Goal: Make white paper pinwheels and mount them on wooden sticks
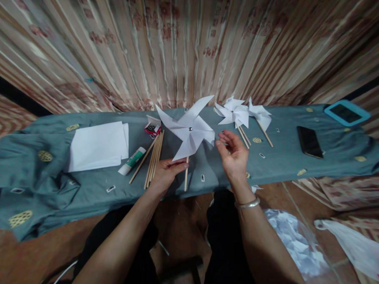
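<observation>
paper pinwheel (189,129) mid-frame looks v. light & crushable, so left hand (166,171) pinches its stick (185,173), right hand (235,155) half-open, empty, by a vane tip.

Dim, warm indoor light, brightest on the white paper pinwheel (190,131) near centre. Wide-lens distortion bows the surface (32,159) and fans the curtain (182,40) outward toward 10 and 2 o'clock. Corners darken; the lower floor sits in soft, murky shadow.
</observation>
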### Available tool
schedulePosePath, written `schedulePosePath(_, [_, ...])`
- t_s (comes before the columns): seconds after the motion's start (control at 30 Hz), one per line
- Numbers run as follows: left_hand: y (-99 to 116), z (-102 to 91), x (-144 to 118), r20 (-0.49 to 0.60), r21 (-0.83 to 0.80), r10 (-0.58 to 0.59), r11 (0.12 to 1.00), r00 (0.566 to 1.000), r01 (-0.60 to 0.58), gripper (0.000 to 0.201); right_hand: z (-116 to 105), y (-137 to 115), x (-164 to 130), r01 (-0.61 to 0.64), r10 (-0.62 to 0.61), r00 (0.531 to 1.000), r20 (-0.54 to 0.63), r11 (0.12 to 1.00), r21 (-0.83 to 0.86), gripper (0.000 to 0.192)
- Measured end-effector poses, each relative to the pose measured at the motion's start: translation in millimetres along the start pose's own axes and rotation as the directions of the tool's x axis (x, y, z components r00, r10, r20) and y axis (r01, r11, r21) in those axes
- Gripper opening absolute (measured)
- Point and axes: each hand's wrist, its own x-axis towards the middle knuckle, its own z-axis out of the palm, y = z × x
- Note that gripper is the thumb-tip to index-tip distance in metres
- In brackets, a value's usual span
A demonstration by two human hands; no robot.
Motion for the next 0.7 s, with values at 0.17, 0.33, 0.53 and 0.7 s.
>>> schedulePosePath(0.17, [0, 0.5, 0, 0.020, 0.008, -0.003, 1.000, 1.000, 0.002, 0.037, 3, 5, 0, -0.055, 0.054, 0.998, 0.041, 0.998, 0.030, 0.038])
schedulePosePath(0.33, [0, -1.2, 1, -0.002, 0.037, 0.007, 0.999, 1.000, -0.007, 0.034, 7, -1, -6, -0.136, 0.133, 0.990, 0.053, 0.989, 0.056, 0.035])
schedulePosePath(0.53, [0, 0.0, 1, -0.050, 0.051, 0.004, 0.999, 0.999, -0.001, 0.032, 15, -7, -11, -0.244, 0.232, 0.969, 0.088, 0.956, 0.165, 0.035])
schedulePosePath(0.7, [0, 0.5, 1, -0.065, 0.052, 0.031, 0.998, 0.997, -0.027, 0.032, 20, -13, -14, -0.355, 0.321, 0.933, 0.163, 0.899, 0.257, 0.038])
